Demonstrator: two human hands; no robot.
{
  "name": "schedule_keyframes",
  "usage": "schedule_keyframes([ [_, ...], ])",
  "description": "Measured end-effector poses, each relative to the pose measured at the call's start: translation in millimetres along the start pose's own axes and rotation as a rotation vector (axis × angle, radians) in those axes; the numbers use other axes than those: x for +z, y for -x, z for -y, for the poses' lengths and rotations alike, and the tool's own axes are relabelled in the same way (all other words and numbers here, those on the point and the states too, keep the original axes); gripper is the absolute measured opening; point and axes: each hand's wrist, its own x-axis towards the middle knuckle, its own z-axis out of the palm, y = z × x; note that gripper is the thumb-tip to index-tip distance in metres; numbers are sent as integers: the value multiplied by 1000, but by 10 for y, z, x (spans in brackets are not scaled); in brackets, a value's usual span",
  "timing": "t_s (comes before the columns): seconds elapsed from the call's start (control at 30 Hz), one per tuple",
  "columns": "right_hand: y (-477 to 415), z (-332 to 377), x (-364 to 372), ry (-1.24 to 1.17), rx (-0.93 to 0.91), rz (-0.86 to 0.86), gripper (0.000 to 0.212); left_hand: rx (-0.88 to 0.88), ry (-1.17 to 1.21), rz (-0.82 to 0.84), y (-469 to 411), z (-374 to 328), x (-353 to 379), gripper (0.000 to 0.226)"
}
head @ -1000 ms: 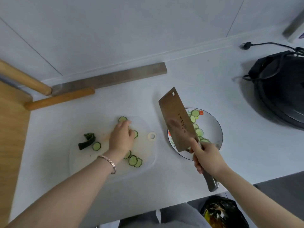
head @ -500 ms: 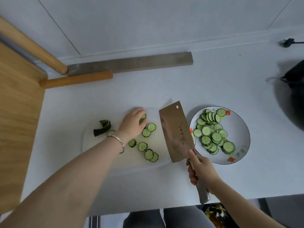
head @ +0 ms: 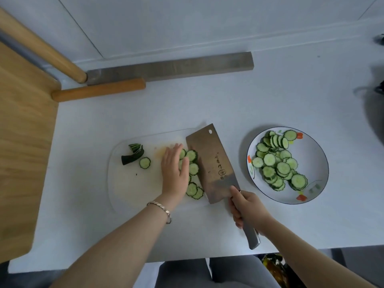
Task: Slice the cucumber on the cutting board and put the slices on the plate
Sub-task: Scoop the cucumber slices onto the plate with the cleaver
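Note:
A translucent white cutting board (head: pixel 133 190) lies on the white counter. Several cucumber slices (head: pixel 192 163) lie on it, bunched between my left hand (head: pixel 173 173) and the cleaver blade (head: pixel 212 163). My left hand lies flat with straight fingers against the slices. My right hand (head: pixel 247 206) grips the cleaver's metal handle; the broad blade rests tilted at the board's right end. A lone slice (head: pixel 144 162) and dark green cucumber end pieces (head: pixel 133 154) sit at the board's left. To the right, a white plate (head: pixel 315 154) with a dark rim holds several slices.
A wooden surface (head: pixel 22 142) borders the counter on the left, with two wooden rods (head: pixel 97 92) and a grey metal bar (head: pixel 170 67) by the wall. A dark appliance (head: pixel 376 113) shows at the right edge. The counter's front edge is just below my arms.
The cleaver has come left from over the plate to the board's right end. My left hand has flattened and pushed the scattered slices together against the blade. The camera view shifted left.

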Motion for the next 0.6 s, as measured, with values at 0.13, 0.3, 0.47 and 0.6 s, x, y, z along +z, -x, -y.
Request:
schedule_keyframes([
  [0.13, -48, 56, 120, -23, 41, 24, 40, 63, -88, -52, -4, -120, 174, 60],
  [0.3, -44, 93, 170, -53, 82, 34, 39, 121, -139, -67, 10, -207, 325, 54],
  [0.47, 59, 139, 139, -117, 88, 42, 37, 174, -104, -81, -13, -282, 355, 48],
  [0.6, 266, 261, -105, -151, 42, -3, 37, 288, -90, -85, -12, -639, 422, 44],
])
